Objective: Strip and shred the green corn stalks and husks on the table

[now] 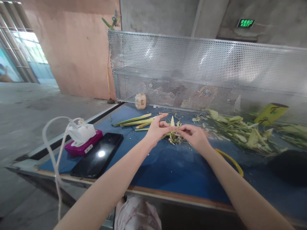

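Observation:
Over the middle of the blue table, my left hand point(157, 129) and my right hand point(194, 136) meet fingertip to fingertip. Both pinch what looks like a thin plant piece, mostly hidden by the fingers; its exact kind I cannot tell. The left index finger is raised off the pinch. Just beneath the hands lies a small heap of yellow-green plant scraps point(174, 140), with a pale pointed leaf point(172, 120) sticking up behind. Long yellow-green stalks point(136, 122) lie to the left of my left hand.
A large pile of leaves point(240, 131) covers the right side, beside a yellow-green box point(271, 114). A black phone point(98, 156) and a magenta power strip point(82, 147) with cables lie left. A jar point(140, 101) stands before the perforated metal screen point(203, 70). A yellow band point(231, 161) lies near my right forearm.

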`<action>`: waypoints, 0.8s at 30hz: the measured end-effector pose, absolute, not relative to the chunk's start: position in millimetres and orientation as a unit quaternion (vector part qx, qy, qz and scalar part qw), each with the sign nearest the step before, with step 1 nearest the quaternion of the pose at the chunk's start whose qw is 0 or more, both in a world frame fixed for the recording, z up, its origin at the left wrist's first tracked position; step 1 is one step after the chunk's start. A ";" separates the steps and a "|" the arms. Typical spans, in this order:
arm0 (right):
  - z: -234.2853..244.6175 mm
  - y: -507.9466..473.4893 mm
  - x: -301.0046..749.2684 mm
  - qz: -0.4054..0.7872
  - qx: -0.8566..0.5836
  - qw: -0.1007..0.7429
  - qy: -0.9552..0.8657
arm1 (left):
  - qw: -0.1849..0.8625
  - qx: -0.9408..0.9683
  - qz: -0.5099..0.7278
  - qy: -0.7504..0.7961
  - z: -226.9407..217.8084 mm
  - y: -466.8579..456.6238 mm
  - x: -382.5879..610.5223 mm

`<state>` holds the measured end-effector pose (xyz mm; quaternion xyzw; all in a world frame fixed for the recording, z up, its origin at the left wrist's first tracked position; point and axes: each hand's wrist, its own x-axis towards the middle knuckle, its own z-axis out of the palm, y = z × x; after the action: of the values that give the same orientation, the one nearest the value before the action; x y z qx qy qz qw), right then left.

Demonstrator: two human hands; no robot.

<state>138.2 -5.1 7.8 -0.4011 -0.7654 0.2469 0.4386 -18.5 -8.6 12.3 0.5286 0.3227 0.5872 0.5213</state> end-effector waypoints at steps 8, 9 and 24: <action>7.8 -6.5 137.9 0.234 -0.390 0.437 -0.776 | 0.531 0.530 0.583 0.313 12.8 -8.4 -19.3; 8.2 -6.9 137.9 0.234 -0.391 0.437 -0.776 | 0.532 0.530 0.582 0.312 12.8 -8.3 -19.3; 3.9 -9.8 127.9 0.334 -0.407 0.428 -0.735 | 0.541 0.511 0.589 0.315 7.2 -4.6 -14.7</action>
<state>127.9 -9.8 3.9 -0.4068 -0.7347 0.3338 0.4282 -14.7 -4.6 7.2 0.5111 0.3147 0.5889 0.5413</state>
